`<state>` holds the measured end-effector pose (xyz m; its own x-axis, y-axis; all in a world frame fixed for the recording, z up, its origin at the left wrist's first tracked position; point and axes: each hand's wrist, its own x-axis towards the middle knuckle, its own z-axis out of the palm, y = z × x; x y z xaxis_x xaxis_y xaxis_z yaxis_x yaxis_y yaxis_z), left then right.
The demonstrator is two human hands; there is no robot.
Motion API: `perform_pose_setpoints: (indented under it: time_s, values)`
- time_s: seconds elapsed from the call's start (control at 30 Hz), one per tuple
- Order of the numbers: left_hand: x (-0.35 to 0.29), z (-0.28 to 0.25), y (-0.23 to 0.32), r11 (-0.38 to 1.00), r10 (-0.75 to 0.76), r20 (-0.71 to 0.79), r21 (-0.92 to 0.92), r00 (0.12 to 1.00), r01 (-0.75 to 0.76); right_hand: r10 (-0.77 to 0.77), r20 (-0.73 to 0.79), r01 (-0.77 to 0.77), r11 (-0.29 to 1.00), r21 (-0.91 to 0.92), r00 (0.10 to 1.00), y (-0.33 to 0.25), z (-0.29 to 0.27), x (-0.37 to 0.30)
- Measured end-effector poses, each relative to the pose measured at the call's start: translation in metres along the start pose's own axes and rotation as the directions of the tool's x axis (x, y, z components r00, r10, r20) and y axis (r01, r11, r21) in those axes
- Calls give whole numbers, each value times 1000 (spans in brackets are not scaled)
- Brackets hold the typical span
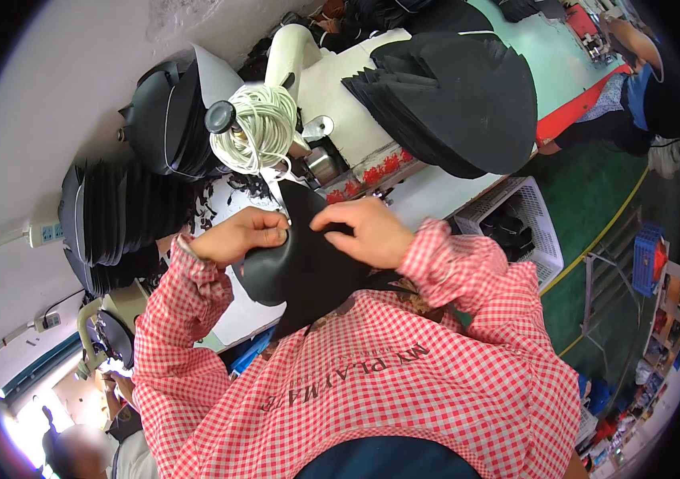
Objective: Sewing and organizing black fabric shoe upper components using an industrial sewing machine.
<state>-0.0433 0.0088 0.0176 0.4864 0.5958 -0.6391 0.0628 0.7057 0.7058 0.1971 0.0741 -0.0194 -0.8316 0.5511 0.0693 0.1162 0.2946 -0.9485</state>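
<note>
A smooth black sheet piece (312, 267), curved and folded, is held up between my hands in front of my chest. My left hand (244, 237) is closed, its thumb and fingers pinching the piece's left edge. On the other side, my right hand (368, 233) has its fingers bent over the same piece, gripping it; its fingertips are partly hidden. The upper part of the piece reaches up beside the metal parts of a cream sewing machine (292, 56). A thick coil of white cord (256, 132) hangs on the machine, just beyond my left hand.
A large stack of black sheets (467, 96) lies on the table at the far right. More black stacks, one tied (168, 112) and one fanned (120, 211), stand left. A white plastic basket (547, 231) holds black pieces. Another person (635, 96) works at the upper right.
</note>
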Motion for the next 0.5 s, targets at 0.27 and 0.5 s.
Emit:
perform_pose_setpoints:
  time_s: [0.27,0.5]
  values:
    - [3,-30,-4,971,-174,-173,-194,969,140,143,27,-144,952,270,989,-13,62,5]
    - [5,-37,4,983,-94,-234,-176,968,53,182,63,-193,928,320,981,-9,58,22]
